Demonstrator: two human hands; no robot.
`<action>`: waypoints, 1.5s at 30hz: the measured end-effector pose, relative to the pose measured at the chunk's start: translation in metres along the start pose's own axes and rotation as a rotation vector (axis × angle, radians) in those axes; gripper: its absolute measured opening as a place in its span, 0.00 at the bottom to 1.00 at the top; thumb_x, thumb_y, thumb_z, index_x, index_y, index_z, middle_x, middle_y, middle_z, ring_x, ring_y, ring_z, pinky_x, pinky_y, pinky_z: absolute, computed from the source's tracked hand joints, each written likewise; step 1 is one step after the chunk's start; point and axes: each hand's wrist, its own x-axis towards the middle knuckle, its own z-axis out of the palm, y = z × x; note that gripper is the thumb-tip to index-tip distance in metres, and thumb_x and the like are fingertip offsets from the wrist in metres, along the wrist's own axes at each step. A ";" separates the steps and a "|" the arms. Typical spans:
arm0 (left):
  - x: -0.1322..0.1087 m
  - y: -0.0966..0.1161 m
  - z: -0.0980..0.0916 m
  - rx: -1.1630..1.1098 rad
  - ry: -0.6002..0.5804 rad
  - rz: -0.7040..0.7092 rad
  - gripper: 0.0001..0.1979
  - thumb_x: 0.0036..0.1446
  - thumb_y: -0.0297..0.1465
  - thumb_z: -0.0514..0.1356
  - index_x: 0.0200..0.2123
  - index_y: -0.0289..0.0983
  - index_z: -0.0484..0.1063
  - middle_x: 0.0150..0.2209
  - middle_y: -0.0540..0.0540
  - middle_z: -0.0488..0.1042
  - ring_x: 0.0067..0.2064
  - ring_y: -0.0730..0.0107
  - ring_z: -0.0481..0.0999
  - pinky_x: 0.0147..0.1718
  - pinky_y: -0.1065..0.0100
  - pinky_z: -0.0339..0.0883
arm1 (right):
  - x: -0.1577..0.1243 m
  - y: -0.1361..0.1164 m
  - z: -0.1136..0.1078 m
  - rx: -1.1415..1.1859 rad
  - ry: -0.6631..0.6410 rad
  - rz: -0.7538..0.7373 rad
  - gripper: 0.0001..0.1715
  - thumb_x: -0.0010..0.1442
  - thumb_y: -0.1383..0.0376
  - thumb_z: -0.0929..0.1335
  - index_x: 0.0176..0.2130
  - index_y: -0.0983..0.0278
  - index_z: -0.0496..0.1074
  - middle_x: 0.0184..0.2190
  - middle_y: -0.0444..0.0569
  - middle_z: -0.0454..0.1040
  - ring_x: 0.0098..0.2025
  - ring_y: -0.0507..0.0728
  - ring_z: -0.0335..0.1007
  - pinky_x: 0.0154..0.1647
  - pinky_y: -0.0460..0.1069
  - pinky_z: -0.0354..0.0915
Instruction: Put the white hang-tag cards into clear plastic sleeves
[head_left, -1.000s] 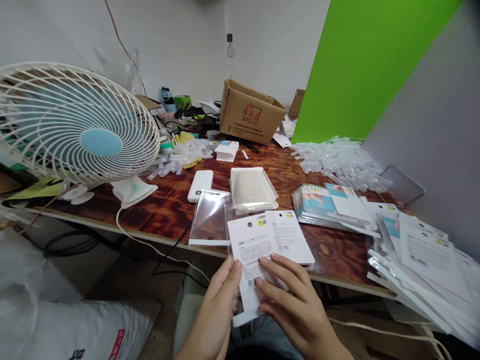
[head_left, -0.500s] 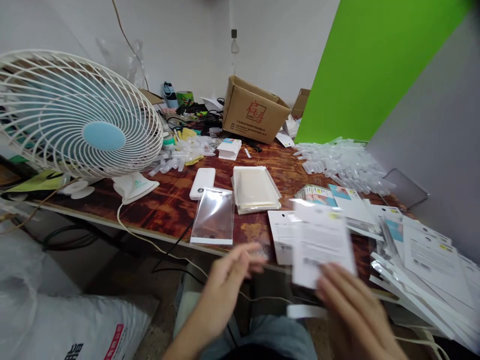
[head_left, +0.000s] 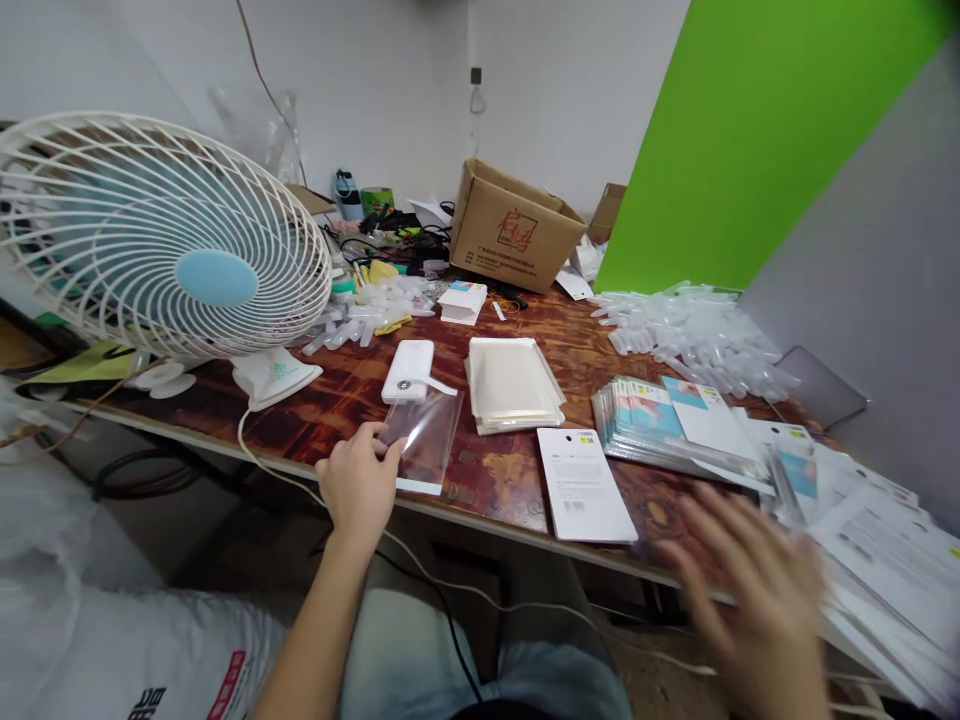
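My left hand (head_left: pixel 360 475) is closed on the left edge of a clear plastic bag (head_left: pixel 431 440), thumb and fingers pinched together. The bag is shifted at an angle, and its top strip overlaps a white device (head_left: pixel 409 368). My right hand (head_left: pixel 757 580), blurred by motion, hovers past the table's front edge with fingers spread and nothing visible in it. Between the hands lies a white printed card (head_left: pixel 585 485). A stack of clear bags (head_left: pixel 514 380) sits behind it. Right of the card are packed cards (head_left: pixel 637 415) with blue pictures.
A white fan (head_left: pixel 217 275) stands on the left. Clear plastic pieces (head_left: pixel 697 325) are heaped at the back right. A cardboard box (head_left: pixel 517 230) leans at the back. Loose packets (head_left: pixel 885 540) spread along the right edge. A cord (head_left: pixel 480 595) hangs below the table.
My left hand has moved left and taken hold of the clear bag. My right hand has shifted right and no longer has the printed packet; the card beneath is uncovered.
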 end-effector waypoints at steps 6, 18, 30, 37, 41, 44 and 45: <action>0.002 -0.004 -0.005 -0.173 0.083 0.007 0.13 0.56 0.38 0.55 0.32 0.37 0.76 0.33 0.40 0.77 0.38 0.51 0.73 0.40 0.57 0.62 | 0.013 -0.042 0.039 -0.013 -0.209 -0.266 0.23 0.66 0.62 0.61 0.60 0.60 0.62 0.60 0.48 0.65 0.61 0.60 0.60 0.66 0.60 0.44; -0.009 -0.008 -0.003 -0.713 -0.055 -0.141 0.18 0.51 0.45 0.59 0.34 0.36 0.77 0.27 0.45 0.77 0.31 0.61 0.76 0.36 0.61 0.66 | 0.010 -0.042 0.035 0.129 -0.122 -0.222 0.18 0.65 0.68 0.63 0.54 0.60 0.69 0.53 0.47 0.73 0.56 0.58 0.66 0.61 0.57 0.53; -0.020 -0.006 -0.010 -1.110 -0.104 -0.303 0.19 0.46 0.46 0.64 0.28 0.34 0.73 0.20 0.51 0.72 0.22 0.72 0.72 0.23 0.72 0.64 | 0.004 -0.034 0.043 0.130 -0.124 -0.251 0.21 0.64 0.67 0.63 0.56 0.58 0.66 0.54 0.48 0.72 0.57 0.58 0.65 0.56 0.55 0.58; -0.026 -0.008 -0.004 -1.033 -0.105 -0.242 0.19 0.52 0.46 0.59 0.30 0.35 0.76 0.24 0.47 0.76 0.27 0.67 0.74 0.30 0.66 0.68 | 0.004 -0.031 0.043 0.097 -0.125 -0.291 0.22 0.64 0.67 0.64 0.57 0.59 0.66 0.55 0.49 0.71 0.57 0.59 0.66 0.55 0.55 0.59; -0.028 -0.009 -0.002 -0.892 -0.043 -0.159 0.17 0.50 0.43 0.62 0.34 0.35 0.79 0.36 0.43 0.77 0.40 0.62 0.75 0.43 0.63 0.66 | 0.002 -0.034 0.042 0.144 -0.074 -0.296 0.22 0.62 0.71 0.64 0.55 0.61 0.68 0.53 0.51 0.73 0.56 0.58 0.67 0.58 0.55 0.59; -0.027 -0.008 -0.001 -0.795 -0.013 -0.148 0.23 0.50 0.43 0.62 0.44 0.33 0.77 0.31 0.45 0.77 0.34 0.63 0.75 0.39 0.63 0.67 | -0.001 -0.038 0.043 0.207 0.058 -0.304 0.22 0.61 0.75 0.64 0.54 0.66 0.69 0.50 0.54 0.75 0.55 0.57 0.69 0.57 0.55 0.61; -0.027 -0.008 -0.001 -0.766 0.000 -0.151 0.25 0.50 0.43 0.62 0.48 0.33 0.75 0.30 0.45 0.77 0.33 0.63 0.75 0.38 0.63 0.67 | -0.001 -0.039 0.044 0.221 0.102 -0.313 0.22 0.60 0.76 0.64 0.53 0.67 0.69 0.49 0.55 0.76 0.54 0.57 0.70 0.57 0.54 0.62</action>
